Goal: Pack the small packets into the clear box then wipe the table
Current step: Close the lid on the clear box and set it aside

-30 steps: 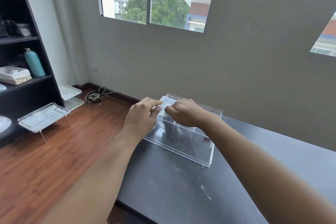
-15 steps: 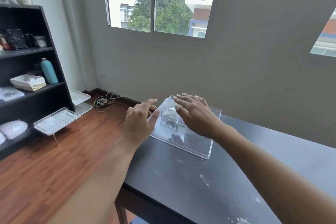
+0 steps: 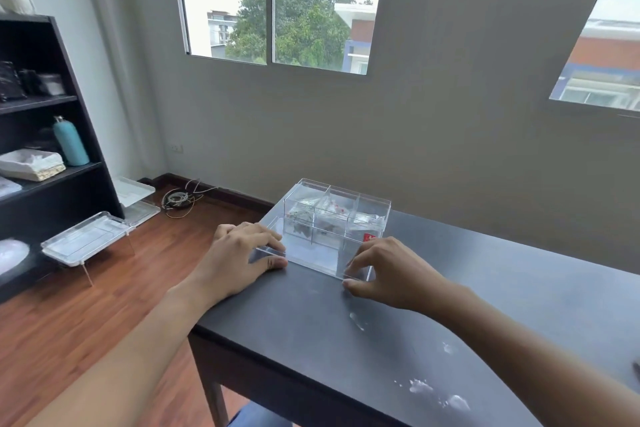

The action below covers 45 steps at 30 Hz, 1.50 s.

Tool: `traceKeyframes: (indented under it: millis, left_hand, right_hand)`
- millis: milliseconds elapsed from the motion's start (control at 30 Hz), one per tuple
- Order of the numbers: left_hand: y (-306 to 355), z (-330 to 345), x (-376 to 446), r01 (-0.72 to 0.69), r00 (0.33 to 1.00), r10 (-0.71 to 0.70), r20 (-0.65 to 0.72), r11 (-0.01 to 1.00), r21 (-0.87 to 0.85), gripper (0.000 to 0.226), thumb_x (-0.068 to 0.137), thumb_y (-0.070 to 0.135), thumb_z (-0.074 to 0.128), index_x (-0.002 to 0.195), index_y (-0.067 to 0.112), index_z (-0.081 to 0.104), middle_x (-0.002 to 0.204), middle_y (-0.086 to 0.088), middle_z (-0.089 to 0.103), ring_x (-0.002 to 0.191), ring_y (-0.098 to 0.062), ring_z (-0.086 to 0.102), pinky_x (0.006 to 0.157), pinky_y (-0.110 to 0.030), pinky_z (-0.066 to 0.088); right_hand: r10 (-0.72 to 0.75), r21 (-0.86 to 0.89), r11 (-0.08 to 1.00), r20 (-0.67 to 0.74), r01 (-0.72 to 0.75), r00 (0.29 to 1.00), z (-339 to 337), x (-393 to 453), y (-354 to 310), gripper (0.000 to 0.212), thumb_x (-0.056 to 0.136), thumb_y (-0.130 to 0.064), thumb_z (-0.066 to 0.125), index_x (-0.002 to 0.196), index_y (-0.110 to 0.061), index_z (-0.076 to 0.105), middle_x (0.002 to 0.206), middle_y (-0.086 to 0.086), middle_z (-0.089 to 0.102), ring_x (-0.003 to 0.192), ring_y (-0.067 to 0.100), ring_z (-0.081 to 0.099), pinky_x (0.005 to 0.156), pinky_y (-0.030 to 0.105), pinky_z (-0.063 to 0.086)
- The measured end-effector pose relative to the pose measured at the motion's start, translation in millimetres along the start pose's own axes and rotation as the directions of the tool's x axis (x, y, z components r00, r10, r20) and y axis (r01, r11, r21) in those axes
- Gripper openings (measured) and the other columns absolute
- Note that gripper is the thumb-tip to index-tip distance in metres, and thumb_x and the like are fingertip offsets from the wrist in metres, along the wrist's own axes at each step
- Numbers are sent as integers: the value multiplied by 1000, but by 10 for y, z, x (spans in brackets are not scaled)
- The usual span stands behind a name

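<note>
Now both hands pinch the near corners of the clear box (image 3: 332, 229): left hand (image 3: 239, 260) at its left corner, right hand (image 3: 391, 274) at its right. Divided into compartments holding small packets (image 3: 329, 211), it sits on the dark table (image 3: 311, 340).

Lighting: soft daylight from the window (image 3: 277, 7), sky overexposed to white. Wall dim and even. Faint sheen on the dark table (image 3: 485, 288). Wide-angle bending at edges; shelf (image 3: 45, 135) slightly soft; forearms blurred near bottom corners.
</note>
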State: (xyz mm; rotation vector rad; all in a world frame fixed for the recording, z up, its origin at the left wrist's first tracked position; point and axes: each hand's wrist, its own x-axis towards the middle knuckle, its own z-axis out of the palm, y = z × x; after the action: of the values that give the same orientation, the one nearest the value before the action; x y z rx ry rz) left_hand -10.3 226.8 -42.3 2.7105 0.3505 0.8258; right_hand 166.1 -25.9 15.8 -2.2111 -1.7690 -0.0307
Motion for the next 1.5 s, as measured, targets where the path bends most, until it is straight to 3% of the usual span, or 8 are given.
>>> traceKeyframes:
  millis: [167,300,567,867,1133,1233,1333,1500]
  left_hand:
    - [21,-20,-12,-46,999,42,-32,991,-126,7,83,30,83,85,33,76,91,23,72,81,-1,70,80,-38,55]
    - [91,-89,-28,-14,1000,14,-27,1000,-14,14,86,30,79,85,38,67,90,27,66,81,1,63,93,-41,46]
    - [230,-327,-34,84,996,-84,-5,993,-85,27,84,10,77,85,34,66,90,24,71,83,-6,68,87,-35,50]
    - [594,-1147,478,259,919,-138,369,916,-305,8,94,26,71,89,23,76,91,10,79,86,1,71,81,-12,49]
    - [872,-1325,886,227,907,-47,418,891,-393,17,100,19,62,101,7,73,83,-2,74,58,9,64,65,-10,51]
    - [831,-1305,977,218,911,-37,411,888,-405,28,97,39,60,94,16,76,95,-3,79,94,-16,73,97,-41,55]
    - [765,-1308,1055,266,885,-51,464,872,-412,34,94,45,61,93,15,76,94,-1,79,93,-15,71,95,-38,51]
    - [667,-1315,1132,280,838,-30,545,881,-382,32,100,38,57,96,12,75,93,3,76,89,-5,68,88,-31,50]
  right_hand:
    - [-22,-48,999,-37,20,999,75,22,10,13,83,-30,69,83,-26,82,82,-10,78,84,16,63,85,33,49]
    - [-41,-104,994,-73,34,997,29,31,-15,16,86,-32,66,85,-26,81,86,-13,77,95,11,60,85,22,33]
    - [-160,-53,987,-262,151,952,-275,-69,-85,13,88,-39,69,90,-28,76,86,-12,72,85,10,62,85,36,51]
    - [-607,-761,601,-235,246,759,-502,-229,180,78,93,-9,69,160,-10,28,158,20,38,132,36,50,107,47,40]
    - [-577,-718,693,-491,72,653,-697,-22,167,55,92,-14,71,143,-5,56,136,16,63,113,35,61,98,45,48]
    - [-521,-678,732,-494,66,696,-860,66,113,78,86,-37,78,151,-7,47,148,17,47,122,36,52,103,47,42]
    - [-503,-732,677,-389,73,772,-925,108,87,105,75,-46,85,159,-13,31,159,17,29,136,38,42,109,49,36]
    - [-544,-762,644,-396,66,740,-893,170,122,87,82,-10,78,158,-14,36,150,16,48,134,36,46,105,48,39]
